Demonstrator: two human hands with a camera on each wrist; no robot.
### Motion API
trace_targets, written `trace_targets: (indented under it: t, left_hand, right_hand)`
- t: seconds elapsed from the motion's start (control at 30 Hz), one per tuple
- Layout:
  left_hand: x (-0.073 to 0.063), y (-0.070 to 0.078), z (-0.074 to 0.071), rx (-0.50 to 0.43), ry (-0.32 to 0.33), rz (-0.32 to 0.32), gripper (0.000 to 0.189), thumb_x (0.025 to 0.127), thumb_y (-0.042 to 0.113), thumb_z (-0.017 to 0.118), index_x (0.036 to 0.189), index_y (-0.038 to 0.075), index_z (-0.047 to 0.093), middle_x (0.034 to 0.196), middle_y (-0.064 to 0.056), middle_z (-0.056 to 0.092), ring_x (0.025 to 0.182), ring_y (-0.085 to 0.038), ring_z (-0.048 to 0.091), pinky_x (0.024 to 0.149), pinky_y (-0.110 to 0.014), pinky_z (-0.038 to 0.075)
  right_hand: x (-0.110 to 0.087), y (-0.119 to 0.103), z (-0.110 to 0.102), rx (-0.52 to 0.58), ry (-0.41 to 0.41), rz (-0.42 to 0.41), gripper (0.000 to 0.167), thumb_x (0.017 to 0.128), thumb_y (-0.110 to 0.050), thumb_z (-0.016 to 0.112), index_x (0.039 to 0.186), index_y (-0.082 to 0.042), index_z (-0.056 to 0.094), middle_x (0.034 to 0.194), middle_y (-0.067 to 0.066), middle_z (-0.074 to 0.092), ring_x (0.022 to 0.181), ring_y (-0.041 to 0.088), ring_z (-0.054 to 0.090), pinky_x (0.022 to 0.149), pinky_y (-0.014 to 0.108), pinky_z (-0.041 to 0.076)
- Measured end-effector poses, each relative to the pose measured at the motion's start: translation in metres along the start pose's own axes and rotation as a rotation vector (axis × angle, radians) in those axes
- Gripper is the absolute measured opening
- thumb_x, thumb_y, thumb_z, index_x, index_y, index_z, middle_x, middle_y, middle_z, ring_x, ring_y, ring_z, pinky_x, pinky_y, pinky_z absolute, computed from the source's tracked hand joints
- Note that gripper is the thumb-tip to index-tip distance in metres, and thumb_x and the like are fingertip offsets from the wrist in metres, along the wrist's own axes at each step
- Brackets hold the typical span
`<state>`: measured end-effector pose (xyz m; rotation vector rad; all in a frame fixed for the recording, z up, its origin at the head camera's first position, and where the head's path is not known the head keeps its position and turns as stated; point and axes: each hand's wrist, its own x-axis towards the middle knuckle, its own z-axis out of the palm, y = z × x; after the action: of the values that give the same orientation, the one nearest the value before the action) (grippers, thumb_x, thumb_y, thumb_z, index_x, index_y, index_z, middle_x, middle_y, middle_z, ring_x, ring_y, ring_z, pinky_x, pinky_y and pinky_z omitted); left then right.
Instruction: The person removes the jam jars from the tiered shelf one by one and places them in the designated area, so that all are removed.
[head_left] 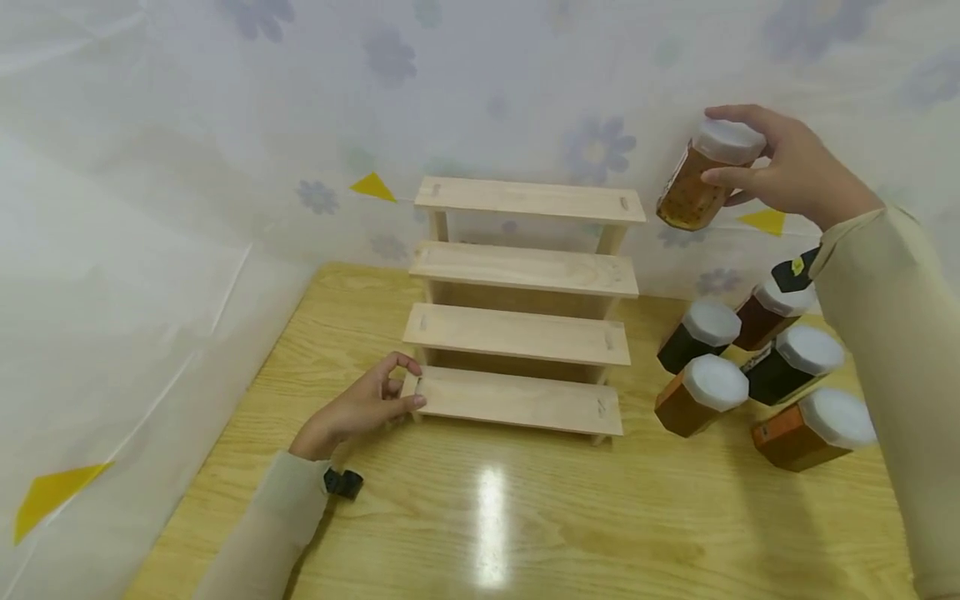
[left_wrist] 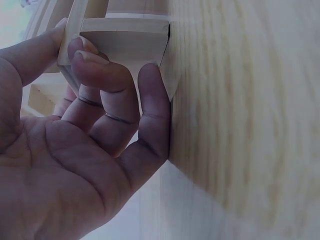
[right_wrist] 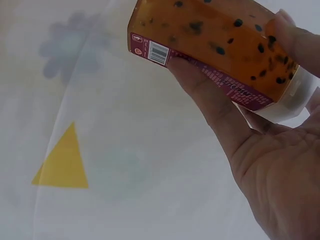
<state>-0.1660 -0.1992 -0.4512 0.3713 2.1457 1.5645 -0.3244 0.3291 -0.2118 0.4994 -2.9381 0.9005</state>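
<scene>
Raised at the right, my right hand (head_left: 787, 162) grips a jar (head_left: 693, 187) with a white lid. The jar is tilted, and in the right wrist view dark seeds float in its orange filling above a purple label with a barcode. A four-step wooden rack (head_left: 517, 333) stands on the table. My left hand (head_left: 363, 404) holds the left end of its lowest step, thumb on the front edge and index finger on top. In the left wrist view, the other fingers of the left hand (left_wrist: 105, 110) are curled beside the step's end, the little finger down at the tabletop.
Several white-lidded jars stand right of the rack: an orange one (head_left: 697, 396), a dark one (head_left: 697, 337) and a larger orange one (head_left: 806, 429) among them. Behind the wooden table (head_left: 360, 533) hangs a pale flowered sheet (head_left: 495, 92) with yellow triangles.
</scene>
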Motion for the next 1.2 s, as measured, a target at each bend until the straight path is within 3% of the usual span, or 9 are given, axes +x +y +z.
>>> trace_targets:
  t: [0.07, 0.2, 0.3, 0.37, 0.43, 0.53, 0.6, 0.83, 1.2]
  left_hand:
    - [0.001, 0.000, 0.000, 0.004, -0.004, 0.008, 0.042, 0.105, 0.016, 0.066, 0.136, 0.010, 0.039, 0.071, -0.005, 0.052, 0.066, -0.025, 0.051, 0.058, -0.032, 0.046]
    - [0.002, 0.001, 0.000, 0.002, 0.003, 0.016, 0.041, 0.105, 0.015, 0.065, 0.136, 0.011, 0.040, 0.072, -0.006, 0.052, 0.066, -0.026, 0.051, 0.058, -0.031, 0.046]
    - [0.001, 0.001, 0.001, -0.004, 0.007, 0.004, 0.041, 0.105, 0.014, 0.065, 0.136, 0.011, 0.040, 0.072, -0.005, 0.052, 0.066, -0.025, 0.050, 0.058, -0.031, 0.045]
    - [0.001, -0.001, 0.001, -0.007, 0.004, -0.001, 0.041, 0.104, 0.015, 0.066, 0.136, 0.011, 0.040, 0.072, -0.005, 0.051, 0.066, -0.024, 0.049, 0.058, -0.031, 0.045]
    - [0.000, -0.003, 0.002, -0.007, -0.001, -0.004, 0.042, 0.104, 0.017, 0.066, 0.137, 0.011, 0.040, 0.072, -0.005, 0.051, 0.065, -0.024, 0.049, 0.058, -0.031, 0.045]
    - [-0.001, -0.005, 0.002, -0.006, 0.002, -0.005, 0.043, 0.104, 0.018, 0.067, 0.136, 0.011, 0.040, 0.072, -0.005, 0.051, 0.065, -0.023, 0.049, 0.058, -0.032, 0.045]
    - [-0.003, -0.005, 0.002, -0.002, 0.008, -0.005, 0.042, 0.104, 0.017, 0.067, 0.136, 0.011, 0.040, 0.071, -0.005, 0.051, 0.065, -0.023, 0.049, 0.057, -0.032, 0.045]
    - [-0.008, -0.002, 0.002, -0.006, 0.008, 0.009, 0.041, 0.105, 0.015, 0.065, 0.136, 0.011, 0.040, 0.071, -0.005, 0.051, 0.064, -0.024, 0.049, 0.057, -0.032, 0.045]
    - [-0.007, -0.002, 0.001, -0.006, 0.006, 0.004, 0.041, 0.104, 0.014, 0.066, 0.136, 0.011, 0.040, 0.072, -0.006, 0.052, 0.064, -0.023, 0.050, 0.057, -0.030, 0.045]
  right_hand:
    - [-0.004, 0.006, -0.003, -0.028, -0.012, 0.015, 0.077, 0.102, -0.031, 0.068, 0.163, -0.045, 0.022, 0.167, 0.019, 0.020, 0.083, -0.003, 0.056, 0.092, 0.041, 0.053]
    - [-0.009, 0.017, -0.004, -0.065, -0.043, 0.018, 0.078, 0.103, -0.030, 0.066, 0.164, -0.043, 0.019, 0.169, 0.019, 0.012, 0.096, 0.027, 0.063, 0.095, 0.076, 0.037]
    - [-0.013, 0.027, -0.001, -0.081, -0.068, 0.011, 0.077, 0.103, -0.029, 0.066, 0.166, -0.034, 0.021, 0.169, 0.021, 0.009, 0.117, 0.054, 0.051, 0.090, 0.071, 0.044]
    - [-0.017, 0.034, 0.001, -0.068, -0.081, 0.021, 0.077, 0.103, -0.027, 0.067, 0.166, -0.029, 0.023, 0.167, 0.025, 0.013, 0.119, 0.055, 0.048, 0.084, 0.056, 0.054]
    - [-0.021, 0.042, 0.003, -0.056, -0.088, 0.040, 0.078, 0.102, -0.027, 0.069, 0.165, -0.026, 0.025, 0.161, 0.031, 0.022, 0.115, 0.045, 0.056, 0.074, 0.038, 0.058]
    - [-0.023, 0.051, 0.008, -0.039, -0.106, 0.072, 0.077, 0.100, -0.026, 0.071, 0.164, -0.022, 0.027, 0.148, 0.034, 0.033, 0.089, 0.022, 0.067, 0.063, 0.022, 0.053]
    - [-0.023, 0.055, 0.011, -0.048, -0.118, 0.088, 0.077, 0.100, -0.025, 0.072, 0.162, -0.020, 0.027, 0.145, 0.034, 0.036, 0.080, 0.013, 0.068, 0.064, 0.024, 0.054]
    - [-0.016, 0.065, 0.022, -0.095, -0.172, 0.113, 0.077, 0.099, -0.025, 0.073, 0.159, -0.014, 0.028, 0.156, 0.034, 0.027, 0.092, 0.037, 0.069, 0.080, 0.052, 0.053]
    - [-0.011, 0.083, 0.046, -0.165, -0.217, 0.021, 0.074, 0.094, -0.022, 0.080, 0.153, -0.006, 0.038, 0.158, 0.036, 0.025, 0.136, 0.060, 0.028, 0.095, 0.074, 0.032]
